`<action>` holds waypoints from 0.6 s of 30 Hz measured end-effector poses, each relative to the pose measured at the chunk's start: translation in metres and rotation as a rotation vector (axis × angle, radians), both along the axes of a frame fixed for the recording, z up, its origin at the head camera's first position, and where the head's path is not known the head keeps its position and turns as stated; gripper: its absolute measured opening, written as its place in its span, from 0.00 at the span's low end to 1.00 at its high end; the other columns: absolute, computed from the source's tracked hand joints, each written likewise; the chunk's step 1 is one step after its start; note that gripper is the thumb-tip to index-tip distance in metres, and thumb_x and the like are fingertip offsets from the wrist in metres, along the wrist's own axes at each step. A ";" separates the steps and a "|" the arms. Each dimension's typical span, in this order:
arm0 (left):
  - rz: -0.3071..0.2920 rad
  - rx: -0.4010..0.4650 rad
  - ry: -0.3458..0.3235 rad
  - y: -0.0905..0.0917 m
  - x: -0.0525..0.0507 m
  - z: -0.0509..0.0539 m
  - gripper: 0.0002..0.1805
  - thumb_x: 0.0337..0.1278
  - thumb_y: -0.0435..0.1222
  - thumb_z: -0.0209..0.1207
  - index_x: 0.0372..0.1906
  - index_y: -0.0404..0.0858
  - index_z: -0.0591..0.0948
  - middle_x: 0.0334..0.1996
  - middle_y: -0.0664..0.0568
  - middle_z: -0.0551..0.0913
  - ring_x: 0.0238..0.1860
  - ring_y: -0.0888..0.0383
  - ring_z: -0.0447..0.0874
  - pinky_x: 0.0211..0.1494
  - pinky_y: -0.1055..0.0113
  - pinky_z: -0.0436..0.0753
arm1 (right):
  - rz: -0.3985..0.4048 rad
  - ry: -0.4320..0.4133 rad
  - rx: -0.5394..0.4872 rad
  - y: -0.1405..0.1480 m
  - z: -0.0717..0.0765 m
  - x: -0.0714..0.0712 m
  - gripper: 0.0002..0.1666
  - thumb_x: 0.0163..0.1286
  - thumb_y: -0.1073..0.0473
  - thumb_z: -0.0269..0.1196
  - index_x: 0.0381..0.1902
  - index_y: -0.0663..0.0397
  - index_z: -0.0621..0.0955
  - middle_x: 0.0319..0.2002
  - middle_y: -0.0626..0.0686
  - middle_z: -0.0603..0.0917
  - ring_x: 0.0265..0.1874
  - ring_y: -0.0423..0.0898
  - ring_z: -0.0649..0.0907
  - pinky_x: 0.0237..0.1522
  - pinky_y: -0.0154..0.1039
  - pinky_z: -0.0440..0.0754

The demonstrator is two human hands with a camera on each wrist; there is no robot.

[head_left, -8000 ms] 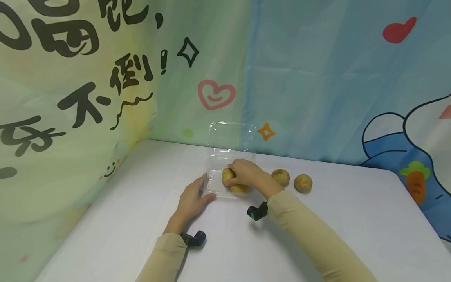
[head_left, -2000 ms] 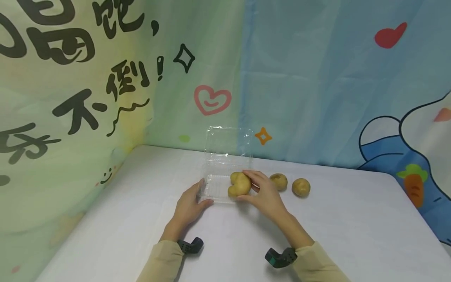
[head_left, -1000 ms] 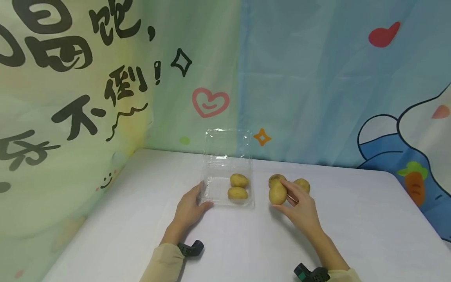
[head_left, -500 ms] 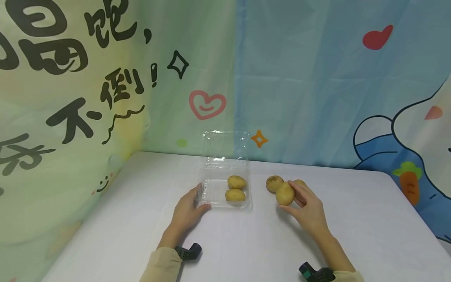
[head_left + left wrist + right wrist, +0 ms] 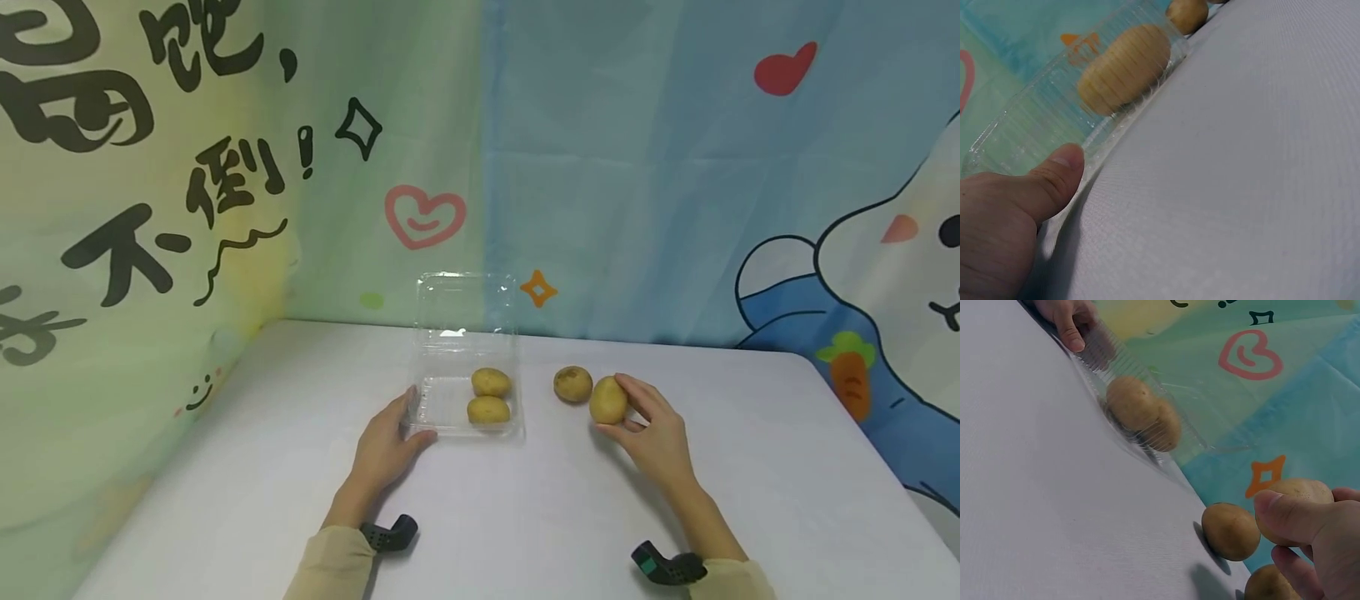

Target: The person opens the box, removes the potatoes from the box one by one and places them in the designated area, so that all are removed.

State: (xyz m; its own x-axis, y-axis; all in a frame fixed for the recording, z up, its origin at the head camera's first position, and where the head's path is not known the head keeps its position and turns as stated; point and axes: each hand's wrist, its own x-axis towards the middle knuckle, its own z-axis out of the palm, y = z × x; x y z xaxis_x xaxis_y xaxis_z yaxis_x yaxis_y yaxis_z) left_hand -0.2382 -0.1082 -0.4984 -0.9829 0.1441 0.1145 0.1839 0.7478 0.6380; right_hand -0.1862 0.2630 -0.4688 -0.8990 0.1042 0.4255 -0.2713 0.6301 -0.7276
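Note:
A clear plastic clamshell container (image 5: 442,404) stands with its lid (image 5: 465,300) raised at the back. Two potatoes, a rear one (image 5: 491,382) and a front one (image 5: 488,410), lie in its right half. My left hand (image 5: 386,446) holds the container's front left corner, thumb (image 5: 1060,178) against the front wall. My right hand (image 5: 652,433) pinches another potato (image 5: 608,400) between thumb and fingers, above the table. In the right wrist view, two loose potatoes, one whole (image 5: 1230,531) and one partly cut off (image 5: 1270,584), lie below it; the head view hides one.
The white-covered table (image 5: 525,517) meets a printed curtain (image 5: 615,167) along its back and left sides. Dark wrist cameras sit on the left wrist (image 5: 390,533) and the right wrist (image 5: 667,567).
My right hand has taken a potato out of the container and carried it right, beside the loose ones. My left hand keeps its hold on the corner. The head view has shifted slightly.

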 end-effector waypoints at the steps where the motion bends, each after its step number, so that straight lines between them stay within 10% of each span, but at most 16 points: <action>1: 0.001 0.001 -0.001 0.000 0.001 0.000 0.46 0.50 0.53 0.64 0.72 0.42 0.60 0.70 0.47 0.66 0.70 0.46 0.63 0.73 0.50 0.64 | 0.003 -0.003 -0.006 0.000 -0.001 0.000 0.45 0.45 0.67 0.76 0.63 0.56 0.73 0.61 0.58 0.74 0.58 0.57 0.77 0.43 0.18 0.79; 7: 0.001 -0.009 -0.003 0.001 0.001 -0.001 0.46 0.50 0.53 0.64 0.72 0.43 0.60 0.69 0.47 0.66 0.70 0.47 0.64 0.73 0.50 0.64 | -0.004 -0.018 -0.030 0.000 -0.002 0.001 0.45 0.44 0.70 0.76 0.63 0.57 0.73 0.61 0.57 0.74 0.59 0.57 0.76 0.44 0.28 0.83; 18: -0.002 -0.016 0.011 0.001 -0.001 -0.003 0.45 0.50 0.52 0.65 0.72 0.43 0.60 0.69 0.47 0.67 0.70 0.46 0.64 0.73 0.50 0.64 | -0.074 -0.077 -0.055 0.014 0.005 0.001 0.48 0.45 0.69 0.75 0.66 0.54 0.71 0.60 0.56 0.74 0.60 0.58 0.75 0.43 0.16 0.77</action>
